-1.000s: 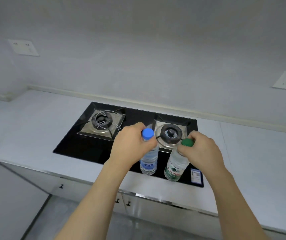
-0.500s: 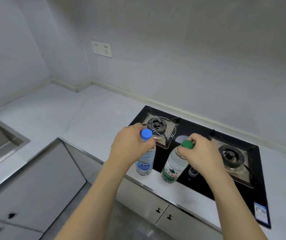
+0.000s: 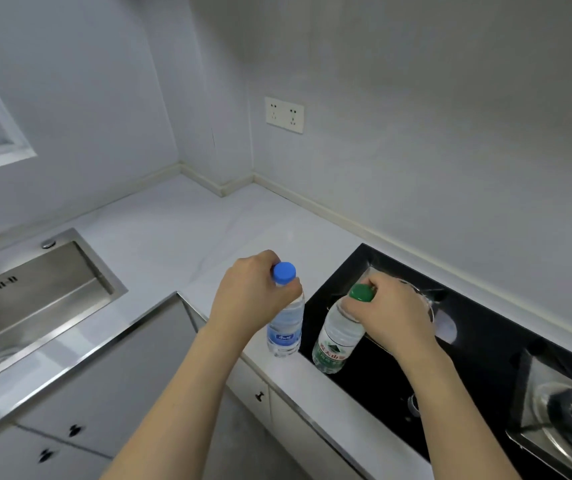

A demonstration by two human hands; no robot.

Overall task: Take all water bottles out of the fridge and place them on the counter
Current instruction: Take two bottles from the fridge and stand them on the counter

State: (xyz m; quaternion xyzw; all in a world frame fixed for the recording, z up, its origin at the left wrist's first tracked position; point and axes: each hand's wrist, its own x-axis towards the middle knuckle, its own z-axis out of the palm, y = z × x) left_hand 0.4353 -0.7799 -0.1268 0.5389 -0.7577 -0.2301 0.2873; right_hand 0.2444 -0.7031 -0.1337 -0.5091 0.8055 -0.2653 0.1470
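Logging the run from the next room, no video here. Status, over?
Left hand grips blue-capped bottle, right hand grips green-capped bottle. Both bottles carried above counter and stove edge. Nothing in the way.

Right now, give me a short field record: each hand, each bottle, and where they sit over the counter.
left hand: grips the blue-capped bottle at the neck
right hand: grips the green-capped bottle at the neck
blue-capped bottle: upright, over the white counter edge
green-capped bottle: tilted, over the black hob
set down: cannot tell
sink: left
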